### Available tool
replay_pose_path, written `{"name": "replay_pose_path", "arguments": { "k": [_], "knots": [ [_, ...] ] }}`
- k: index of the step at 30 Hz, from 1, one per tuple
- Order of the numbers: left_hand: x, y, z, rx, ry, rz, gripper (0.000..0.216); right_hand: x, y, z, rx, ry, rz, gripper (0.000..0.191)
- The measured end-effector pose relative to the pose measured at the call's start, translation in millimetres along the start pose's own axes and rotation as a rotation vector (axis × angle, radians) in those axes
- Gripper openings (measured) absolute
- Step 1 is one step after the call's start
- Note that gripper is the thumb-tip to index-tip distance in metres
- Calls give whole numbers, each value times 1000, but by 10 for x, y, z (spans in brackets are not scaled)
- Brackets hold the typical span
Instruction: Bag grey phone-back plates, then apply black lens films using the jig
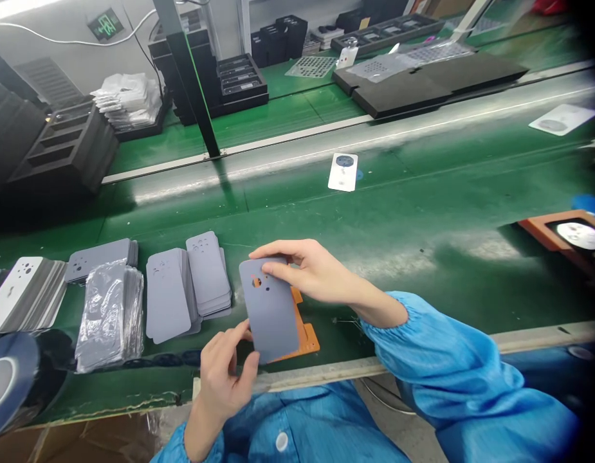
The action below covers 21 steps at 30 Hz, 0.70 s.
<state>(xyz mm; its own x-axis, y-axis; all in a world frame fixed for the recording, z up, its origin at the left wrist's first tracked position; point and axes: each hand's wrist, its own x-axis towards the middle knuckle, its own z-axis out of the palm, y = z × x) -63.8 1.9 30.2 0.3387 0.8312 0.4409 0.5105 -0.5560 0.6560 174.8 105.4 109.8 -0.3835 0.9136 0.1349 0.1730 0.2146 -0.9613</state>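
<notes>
Both hands hold one grey sheet (272, 312) with small holes near its top, over an orange fixture (307, 337) on the green belt. My right hand (307, 270) pinches the sheet's top edge, fingers curled over it. My left hand (224, 370) grips the sheet's lower left corner between thumb and fingers. Both sleeves are blue. Just left of the sheet lie stacks of similar grey sheets (188, 289).
Further left are a pile of clear film bags (109, 315), more grey and white sheet stacks (24, 292) and a tape roll (8, 379). A white card (343, 171) lies on the belt (422, 212). An orange fixture (567, 235) sits at right. Black foam trays (60, 145) stand behind.
</notes>
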Motion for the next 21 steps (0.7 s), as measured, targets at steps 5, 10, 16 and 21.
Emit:
{"name": "replay_pose_path", "arguments": {
  "k": [5, 10, 16, 21],
  "knots": [
    [-84, -43, 4, 38, -75, 166, 53, 8, 133, -48, -69, 36, 34, 21],
    [-150, -35, 22, 121, -196, 265, 49, -27, 253, 21, -130, -4, 47, 23],
    [-59, -36, -20, 145, -393, 212, 50, -94, 315, 71, -199, 4, -23, 29],
    [40, -21, -37, 157, -525, 156, 44, -155, 480, 126, -507, -16, -125, 27]
  ]
}}
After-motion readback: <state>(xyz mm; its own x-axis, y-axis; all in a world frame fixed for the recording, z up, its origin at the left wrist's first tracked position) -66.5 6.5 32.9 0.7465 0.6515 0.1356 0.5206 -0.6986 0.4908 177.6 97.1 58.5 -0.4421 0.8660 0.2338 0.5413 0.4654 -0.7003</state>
